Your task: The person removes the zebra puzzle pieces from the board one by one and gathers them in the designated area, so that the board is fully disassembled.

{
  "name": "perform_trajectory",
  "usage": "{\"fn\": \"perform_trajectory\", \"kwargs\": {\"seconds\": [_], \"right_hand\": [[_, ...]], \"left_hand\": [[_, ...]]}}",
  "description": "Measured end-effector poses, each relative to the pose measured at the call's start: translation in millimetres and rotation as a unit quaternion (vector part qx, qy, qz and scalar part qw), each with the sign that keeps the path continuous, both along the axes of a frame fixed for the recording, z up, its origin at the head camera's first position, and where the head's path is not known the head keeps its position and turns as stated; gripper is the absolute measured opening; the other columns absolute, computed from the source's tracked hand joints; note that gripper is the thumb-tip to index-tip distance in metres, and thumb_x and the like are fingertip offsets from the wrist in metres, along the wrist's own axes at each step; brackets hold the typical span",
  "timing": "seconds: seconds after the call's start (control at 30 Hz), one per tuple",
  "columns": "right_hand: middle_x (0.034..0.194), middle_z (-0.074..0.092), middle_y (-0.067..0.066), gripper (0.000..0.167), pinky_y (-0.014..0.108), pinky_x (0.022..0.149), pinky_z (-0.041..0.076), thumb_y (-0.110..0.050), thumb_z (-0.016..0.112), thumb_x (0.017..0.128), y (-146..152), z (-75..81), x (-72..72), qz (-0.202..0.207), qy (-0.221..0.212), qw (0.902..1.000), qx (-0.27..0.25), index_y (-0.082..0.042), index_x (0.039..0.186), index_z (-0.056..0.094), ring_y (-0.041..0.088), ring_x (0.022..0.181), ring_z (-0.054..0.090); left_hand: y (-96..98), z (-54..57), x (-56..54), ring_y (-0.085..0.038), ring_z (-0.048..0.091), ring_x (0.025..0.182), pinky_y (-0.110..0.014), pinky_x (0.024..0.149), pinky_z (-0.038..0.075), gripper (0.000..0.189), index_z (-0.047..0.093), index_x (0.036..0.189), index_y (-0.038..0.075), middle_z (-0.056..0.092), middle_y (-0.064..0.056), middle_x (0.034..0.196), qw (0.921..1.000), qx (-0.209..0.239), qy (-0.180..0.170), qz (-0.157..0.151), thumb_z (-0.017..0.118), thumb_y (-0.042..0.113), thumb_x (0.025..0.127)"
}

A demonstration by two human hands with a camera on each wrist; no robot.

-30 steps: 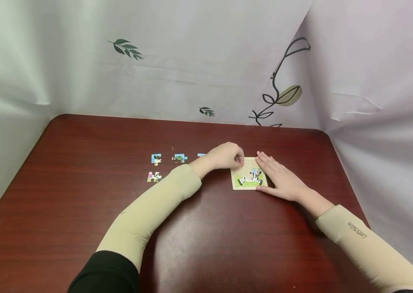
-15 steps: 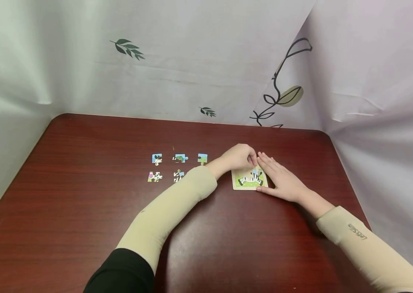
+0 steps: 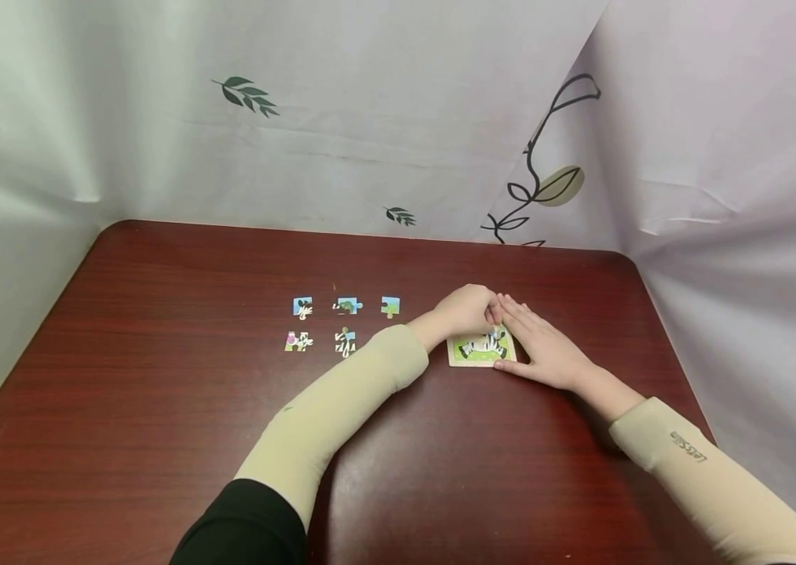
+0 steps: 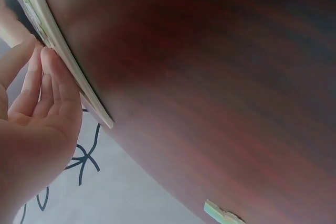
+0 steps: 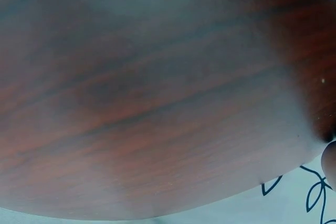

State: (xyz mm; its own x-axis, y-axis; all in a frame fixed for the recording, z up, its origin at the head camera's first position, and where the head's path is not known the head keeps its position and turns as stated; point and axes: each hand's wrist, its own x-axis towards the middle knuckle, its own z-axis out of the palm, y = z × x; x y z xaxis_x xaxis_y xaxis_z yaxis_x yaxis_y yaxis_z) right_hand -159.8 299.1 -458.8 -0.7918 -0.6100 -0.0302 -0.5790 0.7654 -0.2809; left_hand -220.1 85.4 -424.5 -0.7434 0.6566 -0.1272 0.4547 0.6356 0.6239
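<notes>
In the head view, a small square wooden puzzle board (image 3: 457,359) with a zebra picture in its lower part lies right of the table's middle. My left hand (image 3: 469,309) is over its upper part, covering it, with fingers bent down toward its right side. Thumb and fingertips of my left hand (image 4: 44,93) come together close to the board face in the left wrist view; I cannot tell whether a piece is between them. My right hand (image 3: 545,351) lies along the board's right edge, fingers straight and thumb at the lower corner.
Several loose puzzle pieces lie left of the board in two rows, among them a blue and green piece (image 3: 390,305) and one with pink on it (image 3: 298,341). The dark red wooden table (image 3: 158,377) ends at a pale patterned curtain (image 3: 313,133).
My left hand has moved right across the board, then slightly down toward its right side. Its forearm no longer hides some of the loose pieces. The right hand stays at the board's edge.
</notes>
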Motion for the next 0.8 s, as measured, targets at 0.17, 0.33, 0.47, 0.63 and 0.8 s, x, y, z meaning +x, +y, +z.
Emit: {"fn": "perform_trajectory", "kwargs": {"seconds": [0.17,0.33,0.47,0.63,0.8], "right_hand": [[0.178,0.017,0.017,0.104,0.048,0.135,0.015,-0.047,0.077,0.094,0.1,-0.8,-0.4,0.000,0.002,1.0000,0.001,-0.002,0.168,0.021,0.035,0.165,0.017],[0.178,0.017,0.017,0.102,0.049,0.135,0.016,-0.047,0.077,0.094,0.5,-1.8,-0.4,0.002,0.004,1.0000,-0.001,-0.002,0.168,0.023,0.035,0.165,0.018],[0.178,0.018,0.018,0.101,0.049,0.135,0.016,-0.047,0.077,0.094,0.5,-1.3,-0.1,0.003,0.004,1.0000,-0.001,-0.001,0.167,0.025,0.035,0.165,0.017],[0.177,0.019,0.019,0.101,0.049,0.135,0.016,-0.046,0.077,0.093,0.2,-0.5,0.3,0.006,0.006,1.0000,-0.002,0.000,0.167,0.025,0.036,0.165,0.018],[0.177,0.018,0.019,0.100,0.048,0.135,0.015,-0.046,0.077,0.093,-0.1,0.4,0.7,0.005,0.005,1.0000,-0.002,0.000,0.167,0.026,0.036,0.165,0.018]], "left_hand": [[0.9,-0.3,3.8,-0.008,0.065,0.090,-0.018,0.082,0.049,0.010,0.078,0.103,0.012,0.075,0.001,0.099,0.9999,-0.014,0.005,-0.003,0.075,0.008,0.094],[1.1,-2.6,7.0,-0.009,0.064,0.093,-0.021,0.084,0.050,0.017,0.077,0.107,0.013,0.074,0.002,0.102,0.9996,-0.027,0.011,-0.003,0.081,0.012,0.091],[1.7,-2.7,8.3,-0.010,0.065,0.097,-0.025,0.088,0.052,0.021,0.076,0.109,0.014,0.073,0.002,0.105,0.9990,-0.040,0.016,-0.008,0.085,0.017,0.090],[2.8,-1.5,9.2,-0.011,0.066,0.101,-0.027,0.091,0.054,0.024,0.077,0.112,0.014,0.074,0.002,0.109,0.9986,-0.048,0.019,-0.010,0.085,0.018,0.090],[3.6,-2.1,9.2,-0.011,0.065,0.097,-0.032,0.088,0.055,0.022,0.077,0.110,0.014,0.074,0.002,0.106,0.9990,-0.040,0.018,-0.004,0.085,0.016,0.090]]}}
